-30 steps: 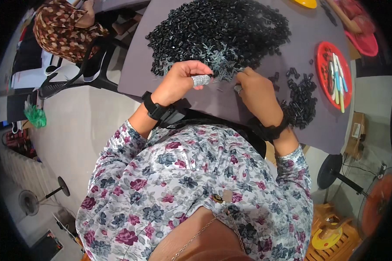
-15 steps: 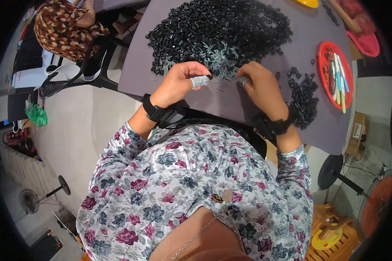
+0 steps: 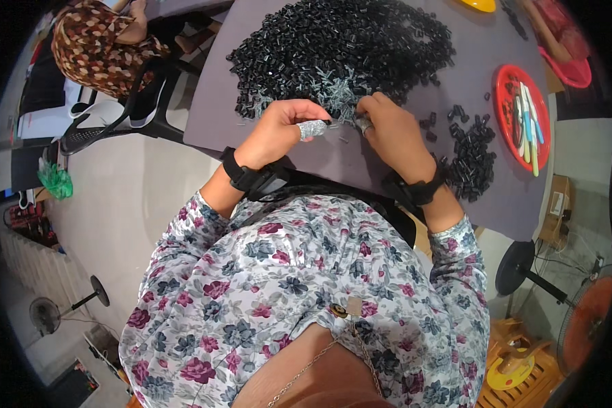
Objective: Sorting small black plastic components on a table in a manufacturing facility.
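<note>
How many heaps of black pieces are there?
2: a large heap ahead of the left hand and right hand, a smaller heap beside the red plate. The right arm may hide part of that one.

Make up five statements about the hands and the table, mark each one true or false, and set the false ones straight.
1. The left hand holds a small black piece. True.
2. Slender tools lie in the red plate. True.
3. The right hand lies inside the red plate. False: it is beside the pale slivers, at the near edge of the large black pile.
4. A smaller black pile lies right of the right hand. True.
5. The red plate sits on the table's left side. False: it is on the right side.
</note>
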`<state>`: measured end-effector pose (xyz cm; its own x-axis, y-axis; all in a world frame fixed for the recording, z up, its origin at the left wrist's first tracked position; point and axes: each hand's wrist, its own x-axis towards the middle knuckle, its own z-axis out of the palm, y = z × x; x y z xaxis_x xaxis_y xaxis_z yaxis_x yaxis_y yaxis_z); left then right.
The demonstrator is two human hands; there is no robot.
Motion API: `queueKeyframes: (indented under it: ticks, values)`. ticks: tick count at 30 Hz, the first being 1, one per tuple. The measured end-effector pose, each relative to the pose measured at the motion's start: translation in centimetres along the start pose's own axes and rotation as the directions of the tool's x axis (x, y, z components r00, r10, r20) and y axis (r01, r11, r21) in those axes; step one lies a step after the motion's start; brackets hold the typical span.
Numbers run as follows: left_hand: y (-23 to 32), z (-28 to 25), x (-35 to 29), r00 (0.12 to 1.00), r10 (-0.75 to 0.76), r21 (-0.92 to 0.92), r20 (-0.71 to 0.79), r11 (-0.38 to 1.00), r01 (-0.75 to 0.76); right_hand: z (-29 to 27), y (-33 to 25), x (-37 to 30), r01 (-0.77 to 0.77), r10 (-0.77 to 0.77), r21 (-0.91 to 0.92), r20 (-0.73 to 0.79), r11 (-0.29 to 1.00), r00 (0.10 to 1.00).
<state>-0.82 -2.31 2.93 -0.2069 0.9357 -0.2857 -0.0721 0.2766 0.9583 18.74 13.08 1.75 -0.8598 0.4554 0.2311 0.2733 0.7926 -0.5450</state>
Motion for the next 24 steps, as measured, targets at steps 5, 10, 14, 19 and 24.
queueKeyframes:
  ticks: [5,10,14,19,24]
  values:
    - [-0.3,-0.7,-0.2,1.000,0.020,0.023,-0.008,1.000,-0.020,-0.4,0.4,0.2,-0.021,0.019,0.024,0.065,0.999,0.998]
    - [-1.3,-1.0,-0.4,0.992,0.067,0.022,0.104,0.997,-0.070,0.4,-0.9,1.3,0.042,-0.065,0.176,0.126,0.983,0.990]
    - [-0.6,-1.1,0.7,0.997,0.069,0.142,0.045,0.987,-0.075,0.9,0.7,2.9,0.057,-0.061,0.180,0.018,0.982,0.998]
    - [0.3,-2.1,0.6,0.993,0.115,0.119,-0.012,0.987,-0.112,-0.6,0.9,3.6,0.019,-0.020,0.276,0.000,0.961,1.000]
    - [-0.4,-1.8,-0.4,0.998,0.065,0.080,0.021,0.995,-0.067,-1.2,0.4,2.1,0.010,-0.025,0.142,0.110,0.990,0.994]
